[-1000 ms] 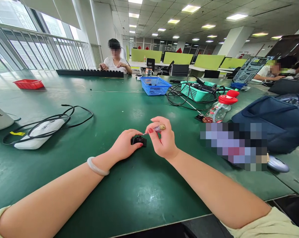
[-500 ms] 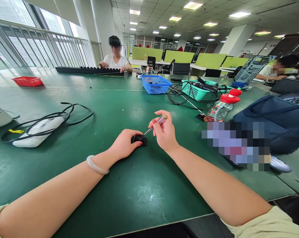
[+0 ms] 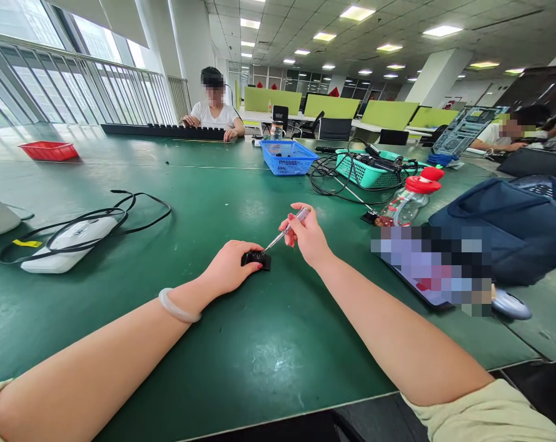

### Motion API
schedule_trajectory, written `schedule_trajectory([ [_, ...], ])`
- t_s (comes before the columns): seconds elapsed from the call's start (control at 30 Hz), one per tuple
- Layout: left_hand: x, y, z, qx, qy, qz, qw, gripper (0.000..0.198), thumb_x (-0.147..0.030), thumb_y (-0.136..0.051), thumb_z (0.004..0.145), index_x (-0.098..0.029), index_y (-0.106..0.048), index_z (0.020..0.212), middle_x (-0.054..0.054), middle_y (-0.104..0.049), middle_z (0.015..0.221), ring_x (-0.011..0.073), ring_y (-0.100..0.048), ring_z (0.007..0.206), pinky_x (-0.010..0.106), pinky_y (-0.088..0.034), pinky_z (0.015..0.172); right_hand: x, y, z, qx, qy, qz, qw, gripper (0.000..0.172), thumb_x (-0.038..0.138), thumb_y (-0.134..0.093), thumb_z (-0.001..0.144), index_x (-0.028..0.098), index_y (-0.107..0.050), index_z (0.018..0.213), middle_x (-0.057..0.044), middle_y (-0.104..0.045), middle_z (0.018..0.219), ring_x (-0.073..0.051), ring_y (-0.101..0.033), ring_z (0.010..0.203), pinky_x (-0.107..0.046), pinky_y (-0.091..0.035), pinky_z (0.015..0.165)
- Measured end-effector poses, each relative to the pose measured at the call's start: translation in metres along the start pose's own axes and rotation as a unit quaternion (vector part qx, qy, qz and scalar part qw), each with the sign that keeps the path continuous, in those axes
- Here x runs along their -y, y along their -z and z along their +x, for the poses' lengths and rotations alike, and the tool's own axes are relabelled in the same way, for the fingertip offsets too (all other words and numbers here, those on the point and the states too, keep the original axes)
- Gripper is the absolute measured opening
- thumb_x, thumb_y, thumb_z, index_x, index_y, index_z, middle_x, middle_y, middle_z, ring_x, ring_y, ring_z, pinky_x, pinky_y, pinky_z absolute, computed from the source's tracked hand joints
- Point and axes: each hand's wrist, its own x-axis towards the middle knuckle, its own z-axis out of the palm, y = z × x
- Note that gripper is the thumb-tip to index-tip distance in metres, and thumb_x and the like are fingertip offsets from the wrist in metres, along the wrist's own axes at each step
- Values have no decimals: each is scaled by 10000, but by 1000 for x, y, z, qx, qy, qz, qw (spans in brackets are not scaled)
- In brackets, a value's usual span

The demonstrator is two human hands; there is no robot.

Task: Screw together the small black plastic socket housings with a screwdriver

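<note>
tabletop (image 3: 263,368): green, scuffed, under the lot.
bangle (image 3: 179,308): pale, on the left wrist.
left hand (image 3: 229,265): thumb and fingers closed about the black part, steadying it.
black part (image 3: 266,263): small, blocky, on the tabletop ahead of the person; fine detail too small to read.
right hand (image 3: 308,234): gripping the screwdriver by its clear handle.
screwdriver (image 3: 276,238): slanted, thin metal shaft down toward the left hand, tip at the black part; contact cannot be told.
white device (image 3: 56,261): left side, black cable looped over it.
dark blue bag (image 3: 503,227): right side.
bottle (image 3: 404,205): red lid, near the bag.
teal basket (image 3: 367,177): heaped with cables.
blue basket (image 3: 289,164): left of teal basket.
co-worker (image 3: 217,115): far edge, behind a long black strip (image 3: 144,131).
</note>
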Motion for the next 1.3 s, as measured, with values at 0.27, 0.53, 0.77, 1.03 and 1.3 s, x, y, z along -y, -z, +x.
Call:
schedule_trajectory([
  [0.27,-3,2,0,-4,-5,2,1000,294,-341,-594,803,-278,-691,1074,20,-700,1127,257,-590,1102,411,-483,1000,-15,4,9,-79,-117,87,986,390,417,-706,756,245,-409,941,63,-633,623,-81,-469,395,-216,-345,416],
  [0.53,-2,1,-1,-4,-5,-2,1000,318,-345,-606,799,-271,-679,1099,33,-699,1129,264,-594,1097,432,-479,1012,8,-13,-19,0,108,-73,991,324,470,-577,873,262,-429,1073,63,-627,706,-79,-491,469,-242,-422,493],
  [0.77,-2,1,0,2,-1,-6,1000,318,-339,-605,809,-273,-668,1113,20,-692,1147,259,-585,1103,428,-469,1017,2,-13,-17,-51,84,-64,993,374,427,-583,875,274,-380,1149,70,-631,703,-77,-510,433,-221,-422,440],
  [1.03,-1,1,0,2,-8,-8,1000,301,-349,-592,816,-278,-667,1098,18,-691,1141,257,-583,1103,418,-471,1003,-12,-3,1,-129,-79,31,988,361,307,-611,864,265,-353,1113,91,-624,609,-91,-533,391,-187,-441,385],
  [1.3,0,-1,0,11,1,-3,1000,328,-370,-597,808,-260,-652,1112,34,-682,1153,267,-577,1108,434,-470,1011,-11,-6,0,-115,-191,78,972,193,189,-519,928,254,-359,1015,63,-643,617,-87,-557,383,-184,-481,400],
])
